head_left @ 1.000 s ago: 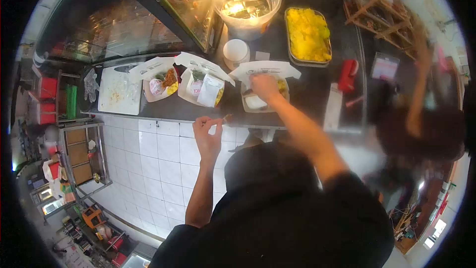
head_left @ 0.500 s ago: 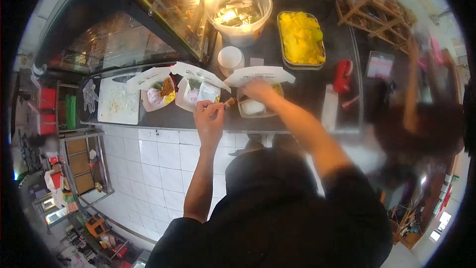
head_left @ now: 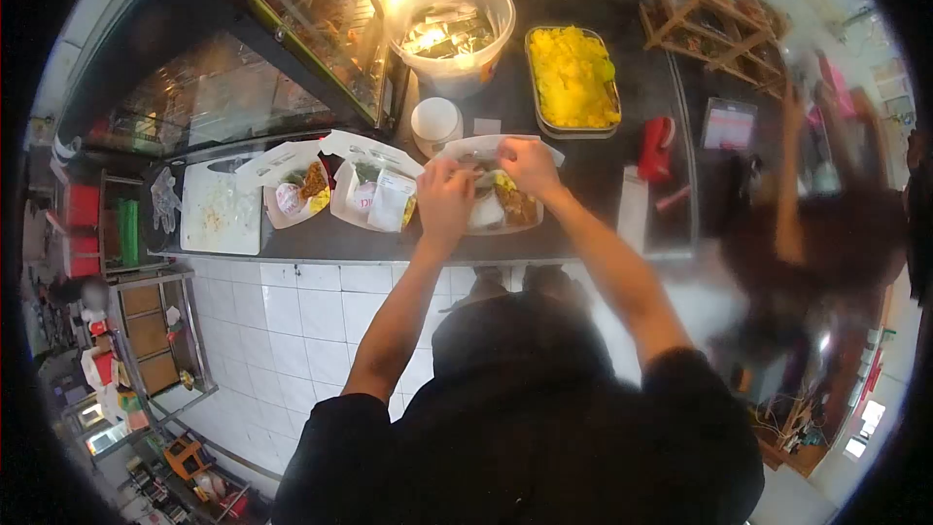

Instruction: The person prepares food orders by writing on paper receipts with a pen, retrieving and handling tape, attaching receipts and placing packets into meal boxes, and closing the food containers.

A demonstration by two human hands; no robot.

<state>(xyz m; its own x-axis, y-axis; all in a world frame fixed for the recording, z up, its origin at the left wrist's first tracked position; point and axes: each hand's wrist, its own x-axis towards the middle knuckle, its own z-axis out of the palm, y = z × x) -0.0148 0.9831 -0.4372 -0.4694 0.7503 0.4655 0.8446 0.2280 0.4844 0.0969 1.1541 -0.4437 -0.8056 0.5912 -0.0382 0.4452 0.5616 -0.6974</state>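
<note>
An open paper box at the counter's front edge holds a white item, yellow pieces and brown food. My left hand is over the box's left side, its fingers closed; what they hold is hidden. At the box's raised lid is my right hand, fingers bent together, and I cannot make out anything in them. To the left stand two more open boxes, one with a white packet and greens, the other with brown food and a round wrapped item.
Behind the boxes are a white cup, a clear bucket of packets and a tray of yellow food. A white cutting board lies left, a red object right. Another person's arm shows at far right.
My left hand has moved up and right from the counter's edge to the right-hand box. The small brown piece seen in its fingers is no longer visible there. Brown food now shows in that box.
</note>
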